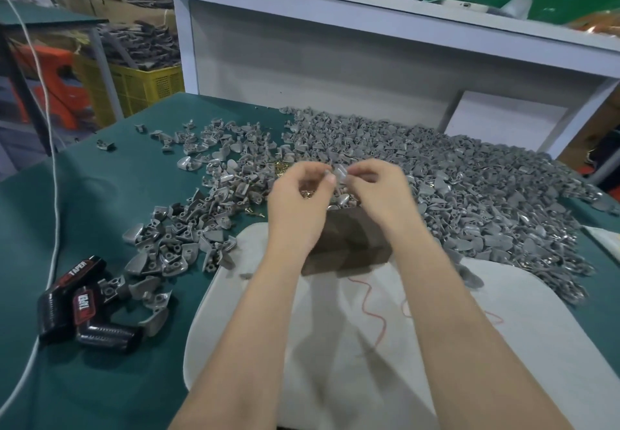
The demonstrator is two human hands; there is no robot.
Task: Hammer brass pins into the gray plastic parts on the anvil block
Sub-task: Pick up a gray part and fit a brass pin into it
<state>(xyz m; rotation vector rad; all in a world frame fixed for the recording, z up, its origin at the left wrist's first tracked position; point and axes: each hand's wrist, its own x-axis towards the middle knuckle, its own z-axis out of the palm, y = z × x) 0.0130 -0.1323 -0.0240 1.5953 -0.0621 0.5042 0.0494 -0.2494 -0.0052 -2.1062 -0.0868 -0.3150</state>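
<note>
Head view: nearest, a white cloth pad (335, 356) lies at the near edge of the table (127, 194), with the dark anvil block (345, 245) standing on its far end. Above the block, the left hand (298, 201) and right hand (379, 191) meet, fingers curled, both pinching one gray plastic part (339, 172) between their fingertips; whether a pin is in it is too blurred to tell. Brass pins (285, 167) lie just beyond the left hand. Loose gray parts (469, 188) are heaped toward the far right corner.
</note>
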